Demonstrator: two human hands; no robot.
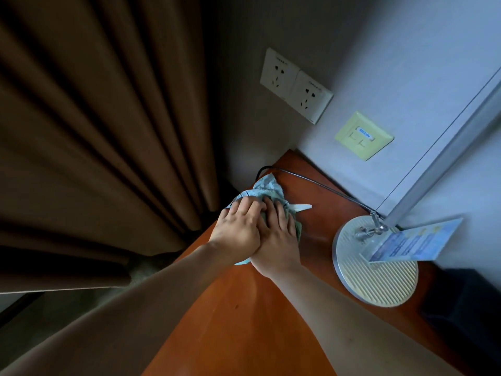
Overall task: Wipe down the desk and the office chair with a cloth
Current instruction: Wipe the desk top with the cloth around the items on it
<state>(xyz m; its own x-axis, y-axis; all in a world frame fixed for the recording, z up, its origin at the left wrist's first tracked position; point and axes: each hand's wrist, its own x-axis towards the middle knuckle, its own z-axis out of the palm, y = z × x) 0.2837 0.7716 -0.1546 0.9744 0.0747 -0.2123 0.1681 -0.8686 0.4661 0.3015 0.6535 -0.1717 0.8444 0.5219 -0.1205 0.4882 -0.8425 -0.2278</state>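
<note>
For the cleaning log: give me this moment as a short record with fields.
surface: orange-brown desk, far corner by the wall
cloth: light blue cloth, bunched on the desk near its left edge
left hand: left hand pressing on the cloth, fingers fairly straight
right hand: right hand pressing on the cloth, partly under the left hand
lamp: round ribbed lamp base to the right, apart from the cloth
cable: black cable running from the lamp past the cloth
card: blue card standing on the lamp base
chair: not in view

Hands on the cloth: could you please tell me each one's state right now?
Left hand: open, fingers pressing the cloth.
Right hand: open, flat on the cloth.
</note>
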